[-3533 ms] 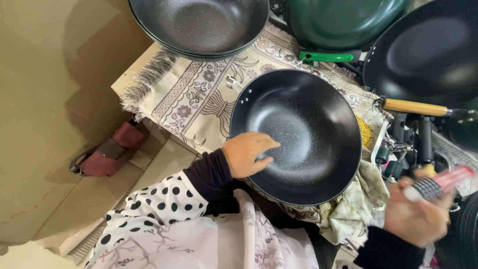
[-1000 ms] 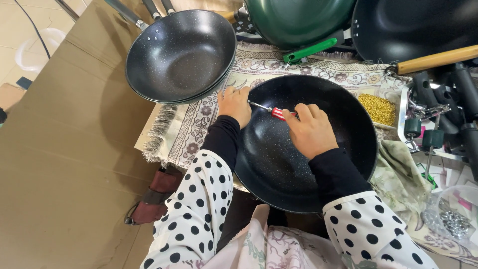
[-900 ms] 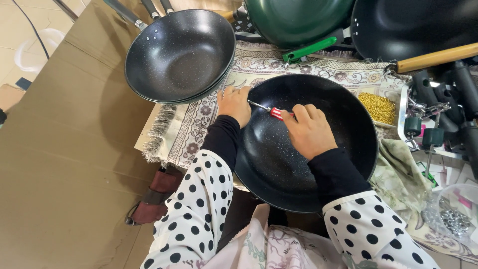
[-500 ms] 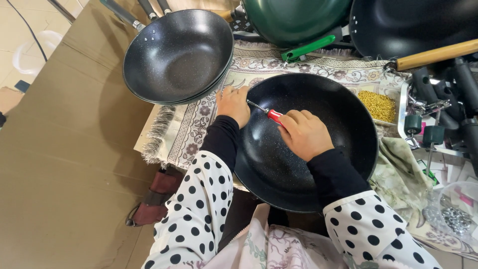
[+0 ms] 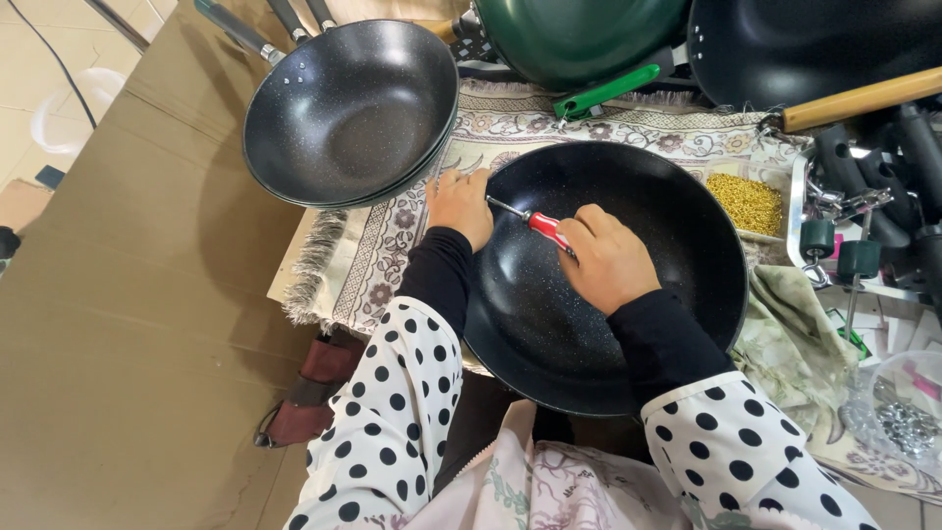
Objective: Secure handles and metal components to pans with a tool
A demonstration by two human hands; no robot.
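Observation:
A black speckled wok [image 5: 628, 324] lies in front of me on a patterned cloth [image 5: 392, 245]. My left hand [image 5: 459, 204] grips the wok's rim on its left side. My right hand [image 5: 608, 257] is inside the bowl, closed around a red-handled screwdriver [image 5: 538, 224] whose metal tip points at the rim next to my left hand. Both arms wear black sleeves under white polka-dot cuffs.
A second stack of black woks [image 5: 348, 113] sits to the upper left, a green pan [image 5: 579, 39] and another black pan [image 5: 814, 49] with a wooden handle behind. A tray of small yellow pieces [image 5: 748, 201], knobs and hardware lie at the right. Brown cardboard [image 5: 118, 294] covers the left.
Over 3.5 seconds my right hand brought the screwdriver from the right side into the wok, and my left hand moved to the rim. In the last second the hands barely shift.

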